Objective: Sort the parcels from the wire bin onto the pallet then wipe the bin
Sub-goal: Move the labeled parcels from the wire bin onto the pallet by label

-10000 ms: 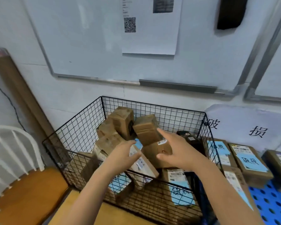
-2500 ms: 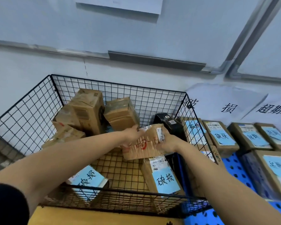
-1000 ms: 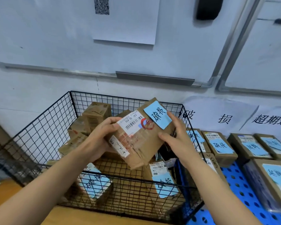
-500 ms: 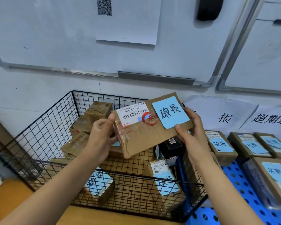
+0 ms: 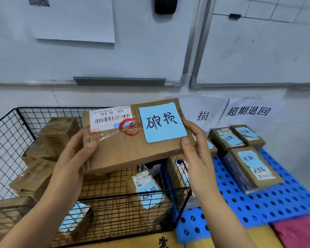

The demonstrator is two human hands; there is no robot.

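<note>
1. Position. I held the parcel [image 5: 132, 149] in the air above the right half of the wire bin [image 5: 5, 138], its broad top face tilted toward the camera. The blue pallet [image 5: 268, 203] lay just beside the bin on the right, with labelled boxes [image 5: 252, 169] already on it.

2. Grip. My left hand [image 5: 73, 158] gripped the left short end, thumb on the top face and fingers curled underneath. My right hand [image 5: 195, 153] gripped the right short end the same way, its thumb touching the lower right corner of the blue note [image 5: 162, 121].

3. Handling estimate. The parcel was a flat cardboard box with square edges, so I judged it stiff enough to carry by its ends without sagging. An end grip with thumbs on top sufficed, which suggested low weight. The note read 破损 (damaged), so I treated the contents as possibly fragile and ruled out dropping or tossing.

4. Hold points. Bare cardboard at the two short ends offered the best friction. The glossy clear tape [image 5: 111, 135] near my left thumb looked slick. The note and the shipping label [image 5: 111, 116] seemed liable to peel under a sliding thumb.

5. Destination. The wall sheet [image 5: 202, 115] showing 损 marked the likely pallet row.
</note>
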